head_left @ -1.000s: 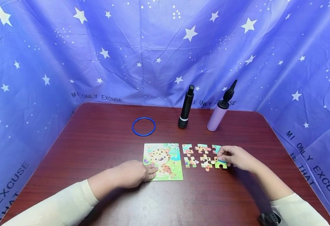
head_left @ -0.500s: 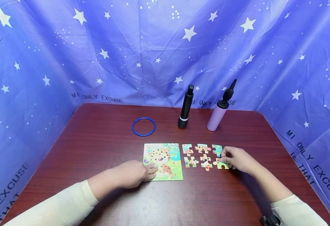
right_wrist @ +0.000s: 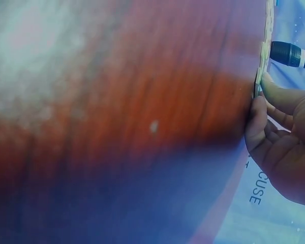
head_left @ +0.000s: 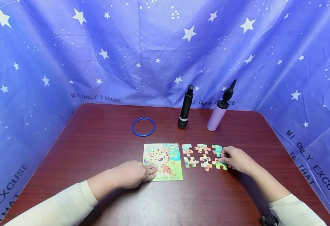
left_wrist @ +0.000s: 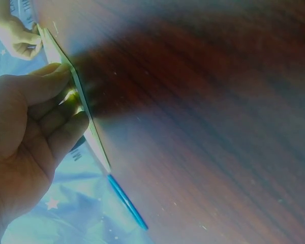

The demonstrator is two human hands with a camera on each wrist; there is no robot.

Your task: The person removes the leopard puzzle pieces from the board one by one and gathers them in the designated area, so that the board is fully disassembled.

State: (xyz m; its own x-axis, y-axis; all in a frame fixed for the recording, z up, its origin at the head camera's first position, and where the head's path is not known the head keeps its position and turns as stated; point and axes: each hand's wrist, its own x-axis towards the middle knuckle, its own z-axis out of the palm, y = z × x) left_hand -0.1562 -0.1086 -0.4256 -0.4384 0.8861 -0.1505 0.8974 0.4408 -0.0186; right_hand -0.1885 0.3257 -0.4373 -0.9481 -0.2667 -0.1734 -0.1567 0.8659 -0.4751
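Head view. Clock centred on right hand [head_left: 236, 158]: puzzle pieces [head_left: 205, 161] low at 9; black cylinder [head_left: 185, 108] at 10; purple pump [head_left: 216, 118] at 11; passable gap between those two. Open tabletop [head_left: 204, 197] at 7. Centred on left hand [head_left: 136, 173]: blue ring [head_left: 133, 126], flat, at 12.

Head view's pretty bright and mostly sharp, pale glare on the counter [head_left: 167, 204] near the bottom, soft shadows by both forearms [head_left: 105, 184]. Wrist views are way hazier: left's got a big dark shadow, right's washed out top left.
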